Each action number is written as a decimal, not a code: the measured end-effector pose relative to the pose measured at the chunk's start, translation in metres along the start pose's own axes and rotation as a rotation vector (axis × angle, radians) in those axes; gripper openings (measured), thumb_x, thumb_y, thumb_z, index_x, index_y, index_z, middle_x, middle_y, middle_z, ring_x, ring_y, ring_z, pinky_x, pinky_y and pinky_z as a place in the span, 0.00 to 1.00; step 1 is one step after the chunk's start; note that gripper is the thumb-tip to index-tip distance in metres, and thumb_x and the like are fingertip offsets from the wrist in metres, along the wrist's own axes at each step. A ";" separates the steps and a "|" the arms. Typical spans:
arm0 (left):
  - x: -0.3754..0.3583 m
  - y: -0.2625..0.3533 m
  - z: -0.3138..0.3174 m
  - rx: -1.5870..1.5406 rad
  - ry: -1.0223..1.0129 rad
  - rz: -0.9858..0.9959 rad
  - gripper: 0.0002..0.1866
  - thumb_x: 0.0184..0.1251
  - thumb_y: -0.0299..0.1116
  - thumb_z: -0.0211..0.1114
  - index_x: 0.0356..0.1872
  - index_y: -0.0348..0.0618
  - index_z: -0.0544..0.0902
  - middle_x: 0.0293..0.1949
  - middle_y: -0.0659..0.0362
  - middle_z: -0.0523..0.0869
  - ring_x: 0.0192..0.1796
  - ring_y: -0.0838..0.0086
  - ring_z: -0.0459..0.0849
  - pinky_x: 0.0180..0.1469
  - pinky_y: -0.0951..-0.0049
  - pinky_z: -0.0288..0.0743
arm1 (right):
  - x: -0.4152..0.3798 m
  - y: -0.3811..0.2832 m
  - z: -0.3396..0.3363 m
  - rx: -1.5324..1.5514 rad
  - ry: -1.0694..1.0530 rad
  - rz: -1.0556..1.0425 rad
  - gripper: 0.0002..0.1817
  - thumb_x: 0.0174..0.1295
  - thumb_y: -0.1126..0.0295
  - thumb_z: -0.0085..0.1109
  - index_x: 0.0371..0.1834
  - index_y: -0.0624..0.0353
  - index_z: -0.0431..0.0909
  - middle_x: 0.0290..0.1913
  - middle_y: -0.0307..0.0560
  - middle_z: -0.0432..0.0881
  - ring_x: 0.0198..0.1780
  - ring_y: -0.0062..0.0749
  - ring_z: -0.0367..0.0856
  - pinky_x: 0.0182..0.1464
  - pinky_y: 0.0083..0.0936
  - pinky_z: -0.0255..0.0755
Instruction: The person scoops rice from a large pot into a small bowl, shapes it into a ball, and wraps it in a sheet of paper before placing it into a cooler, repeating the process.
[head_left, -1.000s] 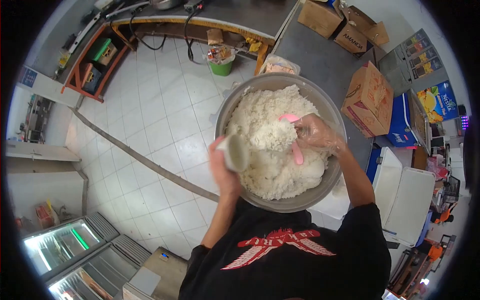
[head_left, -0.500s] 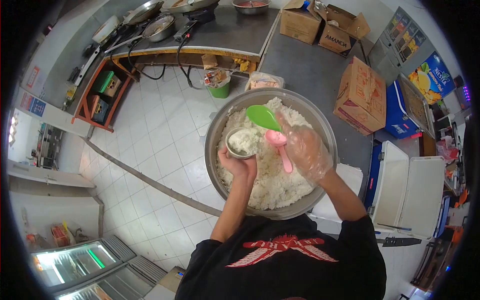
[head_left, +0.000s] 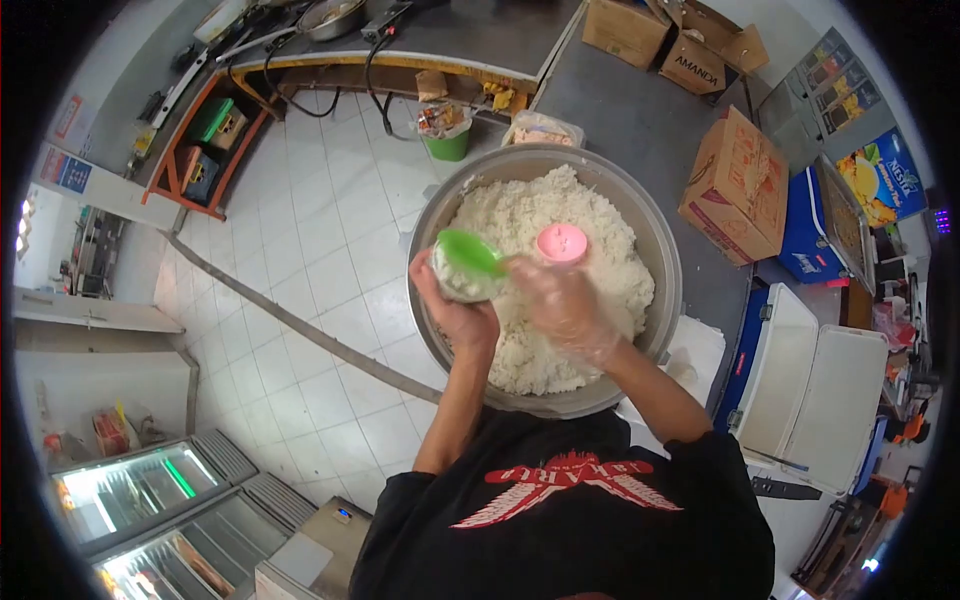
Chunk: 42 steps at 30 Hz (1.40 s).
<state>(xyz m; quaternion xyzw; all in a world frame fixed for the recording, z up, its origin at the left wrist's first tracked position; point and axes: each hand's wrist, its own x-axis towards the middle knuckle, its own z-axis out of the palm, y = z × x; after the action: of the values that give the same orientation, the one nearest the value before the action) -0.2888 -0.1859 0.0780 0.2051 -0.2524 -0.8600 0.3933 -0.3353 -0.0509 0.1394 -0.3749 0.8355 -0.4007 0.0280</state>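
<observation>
My left hand (head_left: 470, 326) is wrapped around a small round bowl (head_left: 468, 291) filled with white rice, held over the left side of a big metal pot (head_left: 664, 235). In my right hand (head_left: 570, 310), which wears a clear plastic glove and is blurred, I grip a green rice spoon (head_left: 466, 251). Its broad blade lies over the top of the bowl and hides part of the rice there. Loose white rice (head_left: 610, 225) fills much of the pot. On that rice rests a pink scoop (head_left: 562, 243), its handle hidden from view by my right hand.
A plastic tub (head_left: 545, 131) stands just behind the pot. Cardboard boxes (head_left: 735, 185) sit on the dark counter (head_left: 620, 120) to the right. An open white cooler (head_left: 785, 375) is at the right, and a green bin (head_left: 447, 146) stands on the tiled floor.
The green spoon has moved left and down onto the bowl, with my right hand moving left too. My left hand still holds the bowl, slightly further left.
</observation>
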 end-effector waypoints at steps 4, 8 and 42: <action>0.004 0.000 -0.002 -0.059 0.026 -0.047 0.18 0.82 0.47 0.47 0.58 0.47 0.73 0.55 0.59 0.81 0.62 0.68 0.80 0.63 0.64 0.76 | 0.003 0.010 0.009 -0.033 -0.010 -0.072 0.12 0.75 0.70 0.51 0.55 0.55 0.80 0.22 0.57 0.78 0.24 0.53 0.81 0.27 0.45 0.71; 0.006 0.007 -0.002 -0.196 0.098 -0.083 0.19 0.81 0.49 0.47 0.58 0.46 0.75 0.56 0.59 0.82 0.62 0.69 0.80 0.64 0.62 0.76 | 0.003 -0.006 -0.007 -0.012 -0.005 0.098 0.12 0.74 0.69 0.53 0.55 0.57 0.82 0.24 0.62 0.79 0.28 0.59 0.82 0.30 0.47 0.72; 0.012 -0.004 -0.005 0.034 0.039 0.146 0.12 0.80 0.37 0.44 0.56 0.49 0.70 0.51 0.58 0.79 0.54 0.70 0.82 0.56 0.67 0.81 | 0.015 -0.008 0.027 -0.032 -0.060 0.052 0.10 0.75 0.64 0.52 0.48 0.58 0.80 0.24 0.62 0.80 0.28 0.62 0.82 0.29 0.53 0.71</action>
<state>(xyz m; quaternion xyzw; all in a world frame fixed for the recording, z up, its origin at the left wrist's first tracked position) -0.2956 -0.1944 0.0699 0.2095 -0.2738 -0.8203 0.4563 -0.3313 -0.0815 0.1304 -0.3653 0.8501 -0.3749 0.0575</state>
